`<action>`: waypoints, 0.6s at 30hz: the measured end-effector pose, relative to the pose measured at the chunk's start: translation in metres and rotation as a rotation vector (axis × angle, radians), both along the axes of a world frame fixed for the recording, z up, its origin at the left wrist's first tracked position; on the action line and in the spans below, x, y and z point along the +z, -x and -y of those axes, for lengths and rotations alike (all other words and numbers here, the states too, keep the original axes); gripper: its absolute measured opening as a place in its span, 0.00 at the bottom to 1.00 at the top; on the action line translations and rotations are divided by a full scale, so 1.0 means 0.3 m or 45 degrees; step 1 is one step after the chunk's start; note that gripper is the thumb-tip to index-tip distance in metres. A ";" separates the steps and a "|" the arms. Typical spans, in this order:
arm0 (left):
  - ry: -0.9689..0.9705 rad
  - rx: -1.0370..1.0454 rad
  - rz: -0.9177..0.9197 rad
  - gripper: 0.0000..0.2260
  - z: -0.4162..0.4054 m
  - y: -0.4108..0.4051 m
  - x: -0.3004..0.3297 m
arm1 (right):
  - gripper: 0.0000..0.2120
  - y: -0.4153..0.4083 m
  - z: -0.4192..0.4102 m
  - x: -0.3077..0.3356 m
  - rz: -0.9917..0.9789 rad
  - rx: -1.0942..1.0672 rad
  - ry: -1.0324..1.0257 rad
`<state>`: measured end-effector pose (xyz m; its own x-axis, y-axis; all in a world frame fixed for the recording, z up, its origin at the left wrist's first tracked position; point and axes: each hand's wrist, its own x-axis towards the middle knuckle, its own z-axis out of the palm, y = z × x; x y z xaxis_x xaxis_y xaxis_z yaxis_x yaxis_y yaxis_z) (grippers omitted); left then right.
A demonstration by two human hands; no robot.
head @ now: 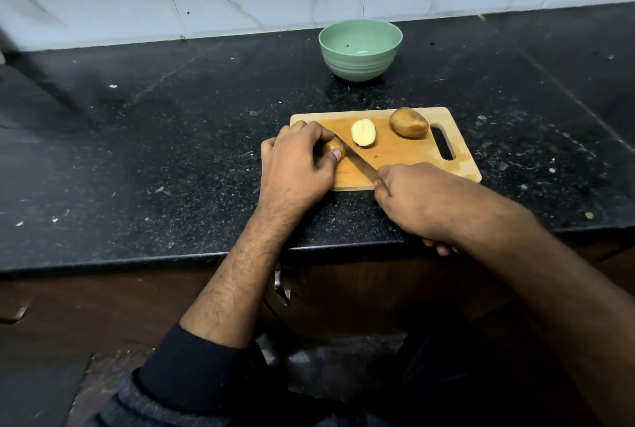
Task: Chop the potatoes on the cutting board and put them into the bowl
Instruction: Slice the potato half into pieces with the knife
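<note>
Left hand is pinning a potato half on the cutting board while the right hand is gripping the knife. Fingertips should be tucking back from that blade, honestly. Bowl is sitting empty behind.

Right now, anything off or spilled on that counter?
Nothing spilled. Pale crumbs and specks dot the black counter around the cutting board. The green bowl holds no potato yet.

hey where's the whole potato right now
In the head view, the whole potato lies at the far right of the cutting board, beside the handle slot and right of the cut potato half.
</note>
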<state>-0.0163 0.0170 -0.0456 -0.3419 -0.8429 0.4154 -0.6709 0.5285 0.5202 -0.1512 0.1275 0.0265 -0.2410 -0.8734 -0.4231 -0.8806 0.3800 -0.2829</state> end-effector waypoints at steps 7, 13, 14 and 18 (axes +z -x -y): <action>-0.078 0.026 -0.073 0.10 -0.013 -0.003 0.014 | 0.09 0.023 -0.072 0.020 -0.007 -0.044 0.020; -0.052 0.070 -0.048 0.08 -0.023 -0.003 0.003 | 0.13 0.024 -0.105 0.060 -0.003 -0.020 0.206; -0.047 0.076 -0.034 0.08 -0.023 -0.003 0.001 | 0.13 0.018 -0.096 0.062 -0.015 -0.009 0.248; -0.091 0.083 -0.081 0.05 -0.020 -0.012 -0.002 | 0.10 -0.001 -0.035 0.032 -0.123 0.041 0.253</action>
<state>-0.0128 0.0229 -0.0462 -0.2601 -0.8909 0.3724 -0.6669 0.4446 0.5980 -0.1509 0.1381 0.0363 -0.2429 -0.9453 -0.2179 -0.9180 0.2966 -0.2633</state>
